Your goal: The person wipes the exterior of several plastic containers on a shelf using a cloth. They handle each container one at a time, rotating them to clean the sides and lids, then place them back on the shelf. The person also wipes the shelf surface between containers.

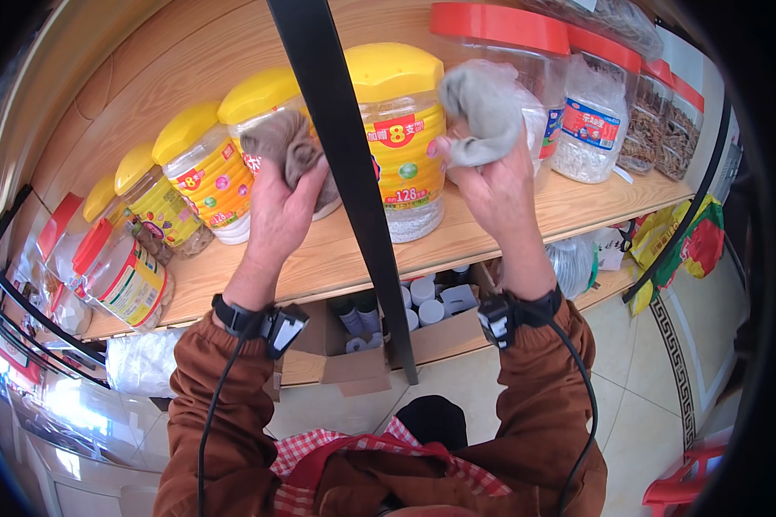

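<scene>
My left hand (280, 215) is closed on a bunched brown-grey cloth (278, 138), which covers part of a yellow-lidded jar (254, 95). A light grey cloth (494, 112) is gripped in my right hand (502, 191), beside another yellow-lidded jar (403, 73) with white contents at its bottom. A large red-lidded jar (500, 30) stands partly hidden behind that cloth. Both hands are above the front of a wooden shelf (319, 250), one on each side of a black post (323, 95). Whether either cloth touches a jar, I cannot tell.
More yellow-lidded jars (203, 172) and red-lidded jars (129, 276) line the shelf's left. At the right stand red-lidded jars (591, 121) with white or brown contents. Beneath, a cardboard box (353, 366) holds bottles. A red stool (685, 482) is at the lower right.
</scene>
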Motion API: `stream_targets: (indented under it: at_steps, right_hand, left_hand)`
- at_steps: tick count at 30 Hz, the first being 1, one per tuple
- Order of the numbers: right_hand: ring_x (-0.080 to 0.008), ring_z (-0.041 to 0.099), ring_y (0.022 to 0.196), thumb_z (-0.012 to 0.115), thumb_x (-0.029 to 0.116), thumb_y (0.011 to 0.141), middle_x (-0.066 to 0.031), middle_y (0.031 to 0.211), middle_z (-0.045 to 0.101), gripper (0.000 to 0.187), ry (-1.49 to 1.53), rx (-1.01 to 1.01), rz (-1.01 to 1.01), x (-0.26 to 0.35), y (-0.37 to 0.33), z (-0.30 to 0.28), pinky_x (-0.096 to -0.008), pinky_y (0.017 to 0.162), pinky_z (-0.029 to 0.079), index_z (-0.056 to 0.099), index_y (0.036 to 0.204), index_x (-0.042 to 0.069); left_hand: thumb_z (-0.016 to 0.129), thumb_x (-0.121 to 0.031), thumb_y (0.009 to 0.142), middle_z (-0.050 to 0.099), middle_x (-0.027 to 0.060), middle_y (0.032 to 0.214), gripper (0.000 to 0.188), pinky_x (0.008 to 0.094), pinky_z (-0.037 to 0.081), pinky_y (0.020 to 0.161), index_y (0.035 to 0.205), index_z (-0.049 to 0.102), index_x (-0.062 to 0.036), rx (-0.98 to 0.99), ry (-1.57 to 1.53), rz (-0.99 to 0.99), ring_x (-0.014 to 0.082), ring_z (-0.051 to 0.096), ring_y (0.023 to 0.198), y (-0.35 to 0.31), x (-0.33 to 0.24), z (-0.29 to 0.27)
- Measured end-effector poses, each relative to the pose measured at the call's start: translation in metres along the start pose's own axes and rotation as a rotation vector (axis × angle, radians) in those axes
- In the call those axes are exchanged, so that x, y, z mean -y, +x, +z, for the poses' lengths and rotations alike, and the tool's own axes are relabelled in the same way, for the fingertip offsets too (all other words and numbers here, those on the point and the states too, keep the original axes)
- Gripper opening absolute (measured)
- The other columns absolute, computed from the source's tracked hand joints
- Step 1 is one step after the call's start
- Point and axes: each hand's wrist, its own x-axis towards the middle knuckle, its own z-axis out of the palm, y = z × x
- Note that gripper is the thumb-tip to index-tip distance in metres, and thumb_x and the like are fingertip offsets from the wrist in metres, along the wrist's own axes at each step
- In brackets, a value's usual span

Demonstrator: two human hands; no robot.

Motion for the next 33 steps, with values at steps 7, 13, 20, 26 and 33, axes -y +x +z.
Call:
stream_targets:
  at_steps: [7,13,20,26,33]
  right_hand:
    - [-0.0401,0.068,0.099,0.073,0.026,0.102,-0.0206,0.106,0.071,0.034,0.004,0.016,0.038,-0.002,-0.018,0.048,-0.0439,0.091,0.054,0.067,0.121,-0.002]
    - [-0.0428,0.066,0.115,0.078,0.021,0.094,-0.0227,0.126,0.068,0.037,-0.233,0.103,-0.032,-0.007,-0.058,0.023,-0.0465,0.098,0.055,0.069,0.122,-0.001]
    - [-0.0345,0.071,0.094,0.08,0.017,0.092,-0.0143,0.107,0.072,0.027,-0.272,-0.051,-0.24,0.018,0.013,-0.026,-0.0403,0.085,0.059,0.073,0.115,0.006]
    - [-0.0386,0.071,0.1,0.074,0.033,0.096,-0.0167,0.108,0.074,0.034,0.118,0.131,-0.332,0.029,0.108,0.02,-0.0473,0.09,0.058,0.073,0.117,0.006]
    - [-0.0442,0.07,0.114,0.056,0.048,0.102,-0.0249,0.117,0.075,0.051,-0.061,0.344,0.128,0.014,0.13,0.042,-0.0493,0.097,0.056,0.073,0.125,0.007]
  left_hand:
    - [0.07,-0.021,0.103,0.066,0.0124,0.115,0.042,0.0382,0.053,0.095,0.134,0.053,0.0022,0.216,0.189,0.081,0.0215,0.065,0.107,-0.004,0.009,0.024]
    - [0.07,-0.006,0.099,0.073,0.0083,0.114,0.032,0.0335,0.056,0.092,0.13,0.063,0.0003,0.382,0.545,-0.303,0.0156,0.069,0.105,-0.046,0.052,0.007]
    - [0.077,-0.008,0.095,0.073,0.0106,0.114,0.043,0.0335,0.059,0.088,0.134,0.061,0.0028,-0.111,-0.001,0.015,0.016,0.07,0.103,-0.004,0.007,-0.011]
    - [0.066,-0.028,0.107,0.071,0.007,0.104,0.034,0.0316,0.057,0.081,0.132,0.064,-0.0053,0.155,0.122,0.192,0.013,0.068,0.097,0.1,-0.056,-0.016]
    - [0.059,-0.049,0.11,0.071,0.0069,0.102,0.048,0.0322,0.055,0.082,0.12,0.069,-0.0033,0.391,0.046,0.058,0.0142,0.066,0.095,0.17,-0.04,0.02]
